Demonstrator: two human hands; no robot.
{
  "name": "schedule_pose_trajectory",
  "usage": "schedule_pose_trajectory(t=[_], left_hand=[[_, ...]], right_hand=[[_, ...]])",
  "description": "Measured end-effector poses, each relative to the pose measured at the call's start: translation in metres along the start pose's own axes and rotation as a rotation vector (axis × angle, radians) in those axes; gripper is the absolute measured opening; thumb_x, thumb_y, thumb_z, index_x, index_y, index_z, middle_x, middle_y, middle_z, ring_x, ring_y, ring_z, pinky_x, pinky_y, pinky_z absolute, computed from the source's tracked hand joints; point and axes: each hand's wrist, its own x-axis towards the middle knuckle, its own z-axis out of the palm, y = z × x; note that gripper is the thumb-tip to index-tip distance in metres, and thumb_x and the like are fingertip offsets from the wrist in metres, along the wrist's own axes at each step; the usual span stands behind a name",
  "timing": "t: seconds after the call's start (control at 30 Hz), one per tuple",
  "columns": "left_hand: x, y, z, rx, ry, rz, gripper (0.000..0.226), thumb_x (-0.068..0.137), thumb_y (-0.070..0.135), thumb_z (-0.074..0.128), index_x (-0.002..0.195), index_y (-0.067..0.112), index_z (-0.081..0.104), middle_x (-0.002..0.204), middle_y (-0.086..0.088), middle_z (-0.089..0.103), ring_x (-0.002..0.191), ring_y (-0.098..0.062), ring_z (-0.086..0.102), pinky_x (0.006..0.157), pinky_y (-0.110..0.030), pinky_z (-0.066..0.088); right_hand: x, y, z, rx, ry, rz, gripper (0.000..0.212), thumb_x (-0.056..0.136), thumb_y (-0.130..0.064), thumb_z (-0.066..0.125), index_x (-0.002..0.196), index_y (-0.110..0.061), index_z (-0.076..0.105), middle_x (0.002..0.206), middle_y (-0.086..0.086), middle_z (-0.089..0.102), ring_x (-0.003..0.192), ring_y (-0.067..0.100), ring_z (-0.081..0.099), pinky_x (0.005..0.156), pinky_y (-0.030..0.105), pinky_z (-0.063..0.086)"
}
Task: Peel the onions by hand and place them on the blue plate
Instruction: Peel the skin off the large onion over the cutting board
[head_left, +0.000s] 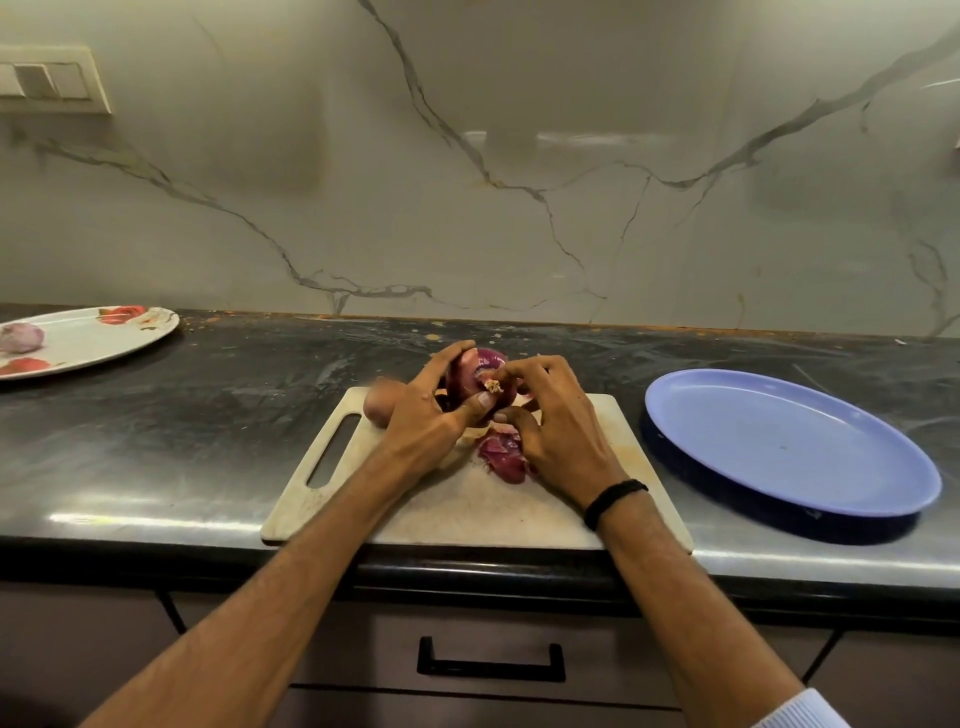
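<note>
Gripping the onion (480, 371) in the left hand (426, 415), pinching its root skin with the right hand (558, 426); liable to slip onto the counter (208, 441) if tugged hard.

Dark, scuffed stone bench (208, 441). A pale cutting board (467, 509) sits right under the left hand (421, 421) and right hand (556, 431). The blue plate (779, 441) is just past the right hand, and a floral plate (93, 338) is way off beyond the left one.

glossy dark stone counter (208, 441), veined polished marble wall (467, 182), matt scuffed pale cutting board (467, 509), smooth plastic blue plate (779, 441).
</note>
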Motion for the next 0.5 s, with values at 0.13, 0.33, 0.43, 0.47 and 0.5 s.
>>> schedule_pose_trajectory(t=[0.13,0.33,0.43,0.47,0.5], left_hand=[[-0.0005,-0.0025,0.0005,0.017,-0.001,0.005,0.066,0.087,0.023,0.078,0.143,0.033,0.046,0.129,0.000,0.053,0.114,-0.018,0.061,0.095,-0.028,0.056],[-0.0004,-0.0010,0.0000,0.038,-0.006,0.009,0.064,0.087,0.023,0.077,0.141,0.034,0.045,0.125,0.004,0.051,0.104,-0.007,0.060,0.083,-0.013,0.054],[-0.0014,0.0000,0.0000,0.040,-0.009,0.006,0.063,0.087,0.022,0.077,0.139,0.036,0.043,0.121,0.008,0.050,0.101,-0.004,0.059,0.078,-0.008,0.051],[-0.0016,0.0000,-0.0002,0.039,-0.010,0.003,0.063,0.088,0.021,0.077,0.139,0.036,0.043,0.121,0.009,0.049,0.100,-0.003,0.058,0.077,-0.007,0.051],[-0.0013,-0.0006,-0.0005,0.040,-0.010,0.000,0.063,0.088,0.021,0.076,0.140,0.036,0.043,0.121,0.008,0.049,0.100,-0.003,0.058,0.077,-0.006,0.051]], right_hand=[[0.0000,0.0019,0.0000,0.012,-0.007,0.017,0.046,0.088,-0.007,0.069,0.130,-0.015,0.050,0.120,0.002,0.051,0.103,0.008,0.052,0.089,0.017,0.046],[-0.0009,0.0033,-0.0018,-0.026,-0.010,0.014,0.042,0.090,-0.007,0.066,0.129,-0.014,0.051,0.120,0.005,0.054,0.105,0.015,0.056,0.094,0.030,0.051],[-0.0011,0.0023,-0.0020,-0.037,-0.010,0.006,0.039,0.090,-0.008,0.066,0.126,-0.013,0.053,0.118,0.006,0.055,0.103,0.015,0.056,0.094,0.028,0.050],[-0.0011,0.0023,-0.0022,-0.043,-0.013,0.007,0.038,0.090,-0.008,0.066,0.125,-0.013,0.053,0.118,0.006,0.055,0.102,0.013,0.055,0.093,0.027,0.049],[-0.0011,0.0024,-0.0026,-0.048,-0.015,0.010,0.037,0.090,-0.008,0.066,0.124,-0.013,0.053,0.117,0.006,0.055,0.100,0.012,0.054,0.092,0.025,0.048]])
